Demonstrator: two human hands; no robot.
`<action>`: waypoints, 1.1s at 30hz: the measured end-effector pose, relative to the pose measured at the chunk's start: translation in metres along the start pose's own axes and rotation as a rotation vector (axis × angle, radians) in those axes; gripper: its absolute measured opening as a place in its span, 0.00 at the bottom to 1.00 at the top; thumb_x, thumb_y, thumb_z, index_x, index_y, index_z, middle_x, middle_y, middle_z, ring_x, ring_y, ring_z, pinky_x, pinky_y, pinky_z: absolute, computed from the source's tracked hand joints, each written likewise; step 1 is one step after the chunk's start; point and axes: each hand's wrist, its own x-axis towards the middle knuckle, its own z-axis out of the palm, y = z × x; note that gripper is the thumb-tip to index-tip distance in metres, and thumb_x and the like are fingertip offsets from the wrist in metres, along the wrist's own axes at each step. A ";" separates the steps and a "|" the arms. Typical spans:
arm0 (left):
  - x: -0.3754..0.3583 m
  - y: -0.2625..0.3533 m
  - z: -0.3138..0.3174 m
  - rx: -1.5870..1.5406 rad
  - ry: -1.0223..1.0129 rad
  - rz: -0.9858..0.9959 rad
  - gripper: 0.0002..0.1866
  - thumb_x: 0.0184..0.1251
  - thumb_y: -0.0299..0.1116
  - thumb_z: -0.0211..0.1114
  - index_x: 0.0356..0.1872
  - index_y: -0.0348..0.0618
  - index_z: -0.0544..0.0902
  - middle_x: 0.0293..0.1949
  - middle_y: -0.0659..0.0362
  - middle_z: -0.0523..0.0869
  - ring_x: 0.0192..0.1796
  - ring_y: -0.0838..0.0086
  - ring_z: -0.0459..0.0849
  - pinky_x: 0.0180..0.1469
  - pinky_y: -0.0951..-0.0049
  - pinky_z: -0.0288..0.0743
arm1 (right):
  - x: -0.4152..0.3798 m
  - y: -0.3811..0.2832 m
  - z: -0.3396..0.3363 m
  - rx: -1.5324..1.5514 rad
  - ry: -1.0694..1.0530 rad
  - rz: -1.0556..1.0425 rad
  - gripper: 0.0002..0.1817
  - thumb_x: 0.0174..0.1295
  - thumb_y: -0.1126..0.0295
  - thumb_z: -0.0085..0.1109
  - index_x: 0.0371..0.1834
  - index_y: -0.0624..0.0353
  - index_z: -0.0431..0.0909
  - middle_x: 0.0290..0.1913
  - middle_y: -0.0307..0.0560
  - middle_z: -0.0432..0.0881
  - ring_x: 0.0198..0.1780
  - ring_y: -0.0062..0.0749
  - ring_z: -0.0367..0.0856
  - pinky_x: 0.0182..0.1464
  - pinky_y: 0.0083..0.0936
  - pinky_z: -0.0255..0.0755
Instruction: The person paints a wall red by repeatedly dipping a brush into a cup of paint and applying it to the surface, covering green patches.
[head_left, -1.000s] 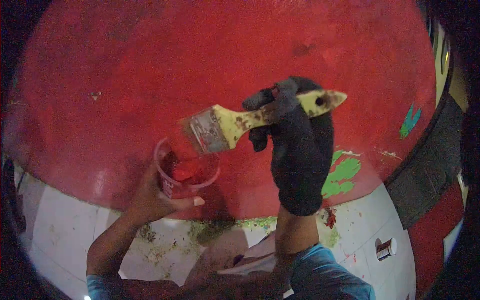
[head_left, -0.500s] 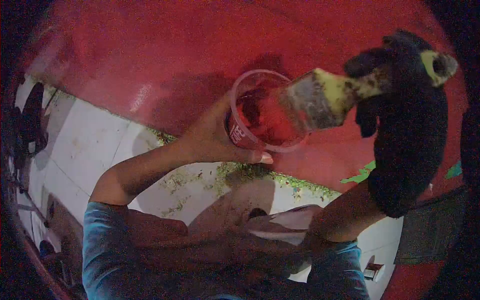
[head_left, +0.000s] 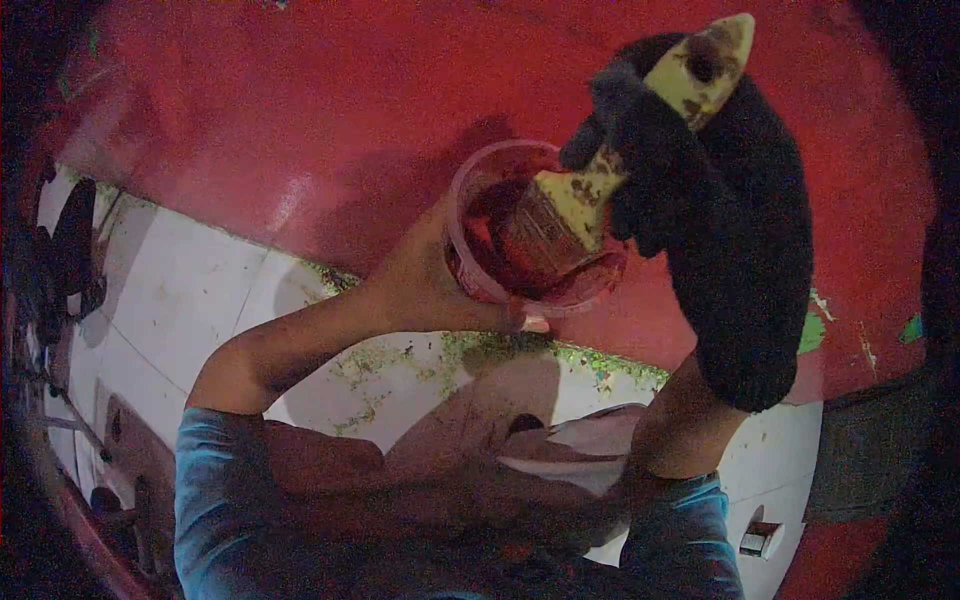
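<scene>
Before the red painted wall [head_left: 300, 120], held in bare left hand [head_left: 430, 285]: clear plastic cup of red paint [head_left: 500, 240], probably light, thin, easily squeezed. Dipped inside: yellow-handled flat paintbrush [head_left: 590, 190], fingers of black-gloved right hand [head_left: 710, 200] closed around handle.

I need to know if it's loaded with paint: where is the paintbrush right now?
In the head view, the paintbrush sits upper centre, bristles down inside the cup held by the left hand, its handle gripped by the gloved right hand.

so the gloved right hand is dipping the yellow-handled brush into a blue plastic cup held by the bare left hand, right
Not quite: the head view shows a clear plastic cup of red paint, not blue. The black-gloved right hand does dip the yellow-handled paintbrush into it, held by the bare left hand.
</scene>
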 end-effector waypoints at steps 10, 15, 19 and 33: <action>0.004 0.009 -0.003 -0.179 -0.011 -0.201 0.53 0.29 0.35 0.79 0.61 0.36 0.57 0.57 0.52 0.67 0.60 0.67 0.65 0.64 0.66 0.58 | 0.006 0.019 -0.004 0.154 -0.061 -0.176 0.12 0.58 0.62 0.55 0.37 0.60 0.74 0.27 0.42 0.80 0.19 0.18 0.71 0.19 0.15 0.62; 0.006 0.012 -0.005 -0.236 -0.021 -0.295 0.53 0.29 0.36 0.80 0.61 0.36 0.57 0.57 0.52 0.67 0.60 0.67 0.65 0.63 0.66 0.59 | 0.025 0.030 -0.037 -0.253 0.038 -0.360 0.12 0.60 0.65 0.51 0.40 0.62 0.72 0.29 0.45 0.81 0.19 0.19 0.70 0.18 0.17 0.61; 0.007 0.018 -0.008 -0.253 0.023 -0.405 0.54 0.29 0.37 0.81 0.61 0.35 0.56 0.58 0.53 0.66 0.61 0.67 0.65 0.63 0.66 0.59 | 0.028 0.040 -0.050 -0.126 0.117 -0.314 0.13 0.59 0.72 0.48 0.47 0.62 0.70 0.34 0.48 0.80 0.21 0.21 0.70 0.22 0.17 0.63; 0.021 0.034 -0.021 -0.117 0.061 -0.389 0.54 0.30 0.39 0.81 0.61 0.37 0.56 0.58 0.52 0.66 0.61 0.66 0.65 0.64 0.65 0.58 | 0.030 0.061 -0.051 -0.241 0.212 -0.103 0.21 0.61 0.73 0.48 0.58 0.62 0.64 0.46 0.49 0.77 0.49 0.30 0.74 0.51 0.25 0.67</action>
